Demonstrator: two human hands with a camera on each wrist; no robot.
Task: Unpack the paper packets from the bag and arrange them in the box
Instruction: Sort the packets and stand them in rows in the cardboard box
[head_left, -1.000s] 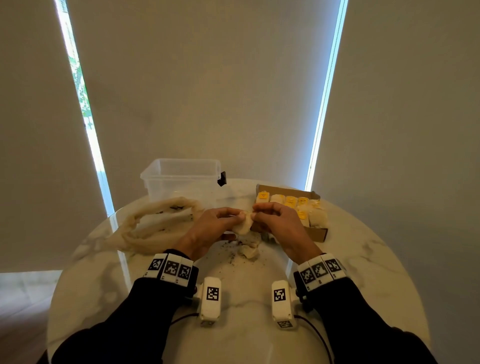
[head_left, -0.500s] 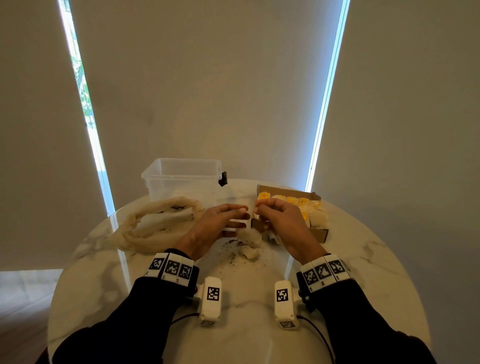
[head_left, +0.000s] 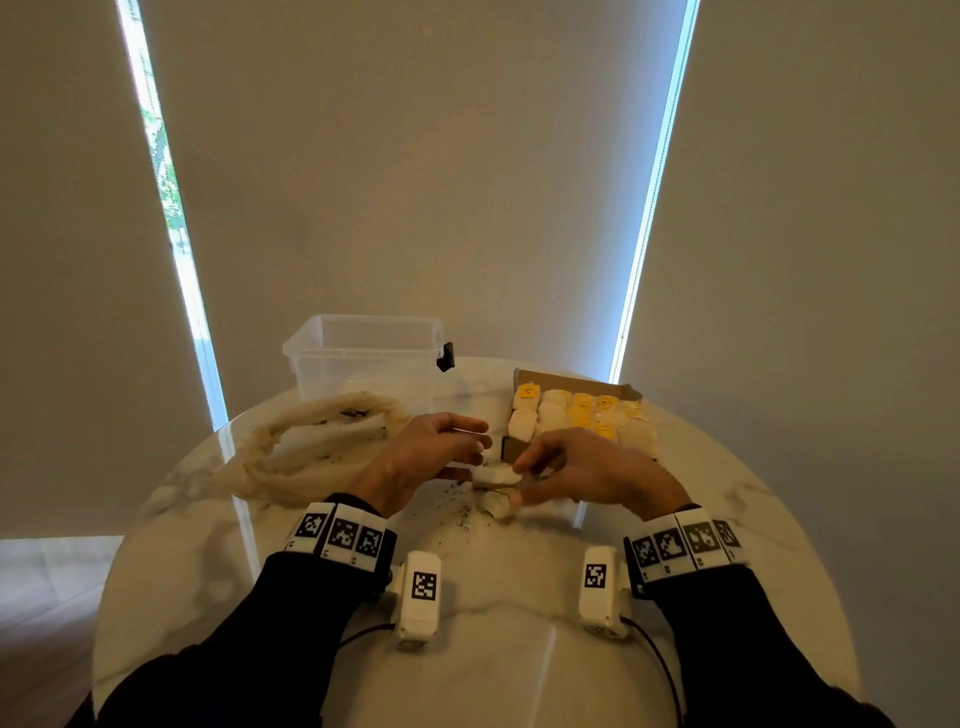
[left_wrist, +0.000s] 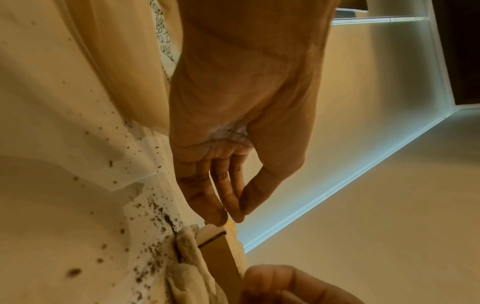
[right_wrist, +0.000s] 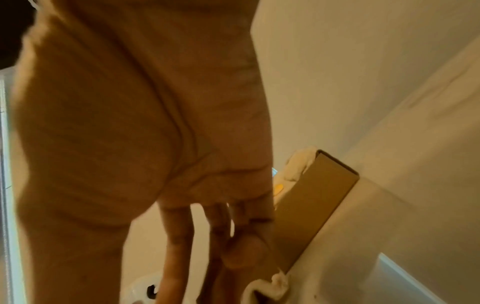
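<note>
Both hands have come down and apart since half a second ago: then they met at a packet raised in front of the box, and now the right hand (head_left: 582, 470) reaches low to the table (head_left: 519, 649) while the left hand (head_left: 431, 452) hangs back beside it.

Right-hand fingers curl around a pale paper packet (head_left: 493, 475) lying just in front of the box (head_left: 511, 447); thumb and fingers appear to pinch it, though the wrist view is too blurred to confirm the grip. A second loose packet (head_left: 498, 509) lies on the table just nearer the person, touching or almost touching the right fingertips. The left hand holds nothing, its fingers straight and relaxed with the thumb close to them, hovering above the table near the box's corner.

The cardboard box is largely filled: rows of cream packets, several with yellow labels, (head_left: 576, 415) sit side by side, leaving little room at the near edge. The beige bag (head_left: 311, 447) lies slumped and open to the left, looking mostly emptied, though its inside cannot be seen. Dark crumbs (head_left: 457, 514) are scattered on the table between the hands. A clear plastic tub (head_left: 363, 353) stands behind the bag.

By my judgement the task is near its end: the two loose packets remain to be placed, plus any hidden in the bag.
</note>
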